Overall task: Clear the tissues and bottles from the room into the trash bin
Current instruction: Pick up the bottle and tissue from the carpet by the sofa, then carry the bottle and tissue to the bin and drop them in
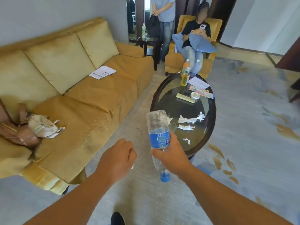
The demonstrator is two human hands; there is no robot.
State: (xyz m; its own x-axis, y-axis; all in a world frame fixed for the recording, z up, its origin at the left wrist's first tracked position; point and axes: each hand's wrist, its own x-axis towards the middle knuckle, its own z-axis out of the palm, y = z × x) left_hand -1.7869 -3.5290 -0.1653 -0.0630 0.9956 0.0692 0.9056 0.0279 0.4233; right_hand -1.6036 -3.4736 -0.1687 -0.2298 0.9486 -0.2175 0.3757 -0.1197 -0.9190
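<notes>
A clear plastic water bottle with a blue label (158,137) hangs cap-down over the carpet, the right hand (172,158) wrapped round its middle, apparently bound for a bin not in view. The left hand (118,159) is fisted on a white scrap (132,167), likely tissue. Torn white tissues (186,120) and more bottles (185,78) wait on the oval glass coffee table (177,109).

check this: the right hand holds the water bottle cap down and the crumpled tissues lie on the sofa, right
Not quite. The right hand does hold the water bottle cap down, but the crumpled tissues lie on the glass coffee table, not the sofa. The head view shows it.
</notes>
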